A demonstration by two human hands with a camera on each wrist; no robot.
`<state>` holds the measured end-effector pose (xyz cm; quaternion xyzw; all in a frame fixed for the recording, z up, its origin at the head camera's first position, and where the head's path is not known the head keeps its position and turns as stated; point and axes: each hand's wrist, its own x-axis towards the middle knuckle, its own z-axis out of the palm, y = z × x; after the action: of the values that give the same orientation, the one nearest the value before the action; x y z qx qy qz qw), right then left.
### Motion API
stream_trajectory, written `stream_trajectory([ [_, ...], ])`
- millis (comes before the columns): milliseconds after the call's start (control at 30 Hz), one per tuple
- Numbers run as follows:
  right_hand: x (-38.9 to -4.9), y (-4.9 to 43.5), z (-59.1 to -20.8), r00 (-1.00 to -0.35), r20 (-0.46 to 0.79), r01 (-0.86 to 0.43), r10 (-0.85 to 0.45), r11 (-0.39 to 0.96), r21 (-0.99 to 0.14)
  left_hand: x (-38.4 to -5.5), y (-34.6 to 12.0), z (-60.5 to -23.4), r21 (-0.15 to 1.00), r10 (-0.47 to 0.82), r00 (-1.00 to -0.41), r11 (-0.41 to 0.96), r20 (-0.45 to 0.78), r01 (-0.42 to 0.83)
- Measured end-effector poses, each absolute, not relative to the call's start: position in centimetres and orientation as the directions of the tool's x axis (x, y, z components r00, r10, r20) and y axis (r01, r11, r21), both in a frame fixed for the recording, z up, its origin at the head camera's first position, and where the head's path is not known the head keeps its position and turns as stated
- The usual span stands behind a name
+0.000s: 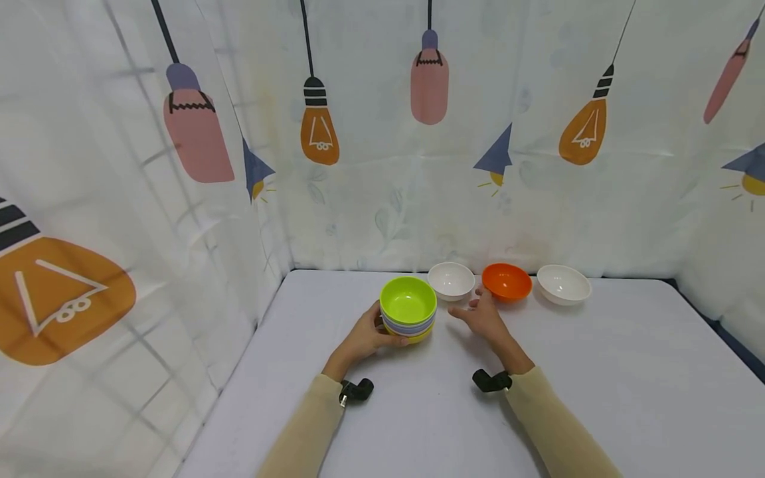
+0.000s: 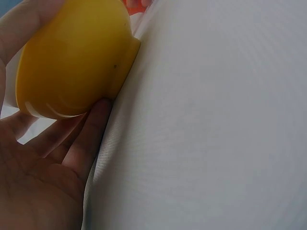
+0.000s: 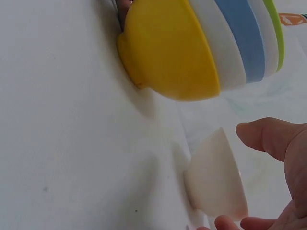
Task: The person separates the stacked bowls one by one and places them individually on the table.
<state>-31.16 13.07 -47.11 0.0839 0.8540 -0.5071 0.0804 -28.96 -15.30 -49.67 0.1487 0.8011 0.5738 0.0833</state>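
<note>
Bowl stack [image 1: 409, 311] | L grip [image 1: 366, 336]: clasping its L side | R grip [image 1: 487, 321]: released, extd fwd

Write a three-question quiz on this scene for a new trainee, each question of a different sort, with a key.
1. Fill in the blank: the orange bowl stands in a row between two ____ bowls.
2. Choose one: what colour is the lowest bowl in the stack?
A) green
B) yellow
C) blue
3. True or false: the left hand is holding the orange bowl.

Key:
1. white
2. B
3. False; the left hand is holding the stack.
</note>
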Motion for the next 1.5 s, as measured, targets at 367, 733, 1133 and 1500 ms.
stream_trajectory([
  [367,-29.3,11.8,-43.6,-0.997,-0.080,0.079,0.014,0.411,-0.908,-29.1,-15.1,-49.7,0.952,0.350,-0.936,0.270,0.040,0.142],
  [733,-27.8,10.0,-43.1,-0.963,0.053,-0.159,-0.265,0.398,-0.904,-29.1,-15.2,-49.8,0.940,0.341,-0.939,0.304,0.045,0.155],
  [1133,-28.2,9.0,-44.6,-0.934,0.090,-0.238,-0.346,0.415,-0.878,-29.0,-15.3,-49.8,0.942,0.342,-0.938,0.295,0.050,0.158],
  [1500,-28.5,8.4,-45.0,-0.922,0.124,-0.274,-0.367,0.393,-0.878,-28.9,-15.4,-49.8,0.941,0.337,-0.940,0.302,0.042,0.150],
])
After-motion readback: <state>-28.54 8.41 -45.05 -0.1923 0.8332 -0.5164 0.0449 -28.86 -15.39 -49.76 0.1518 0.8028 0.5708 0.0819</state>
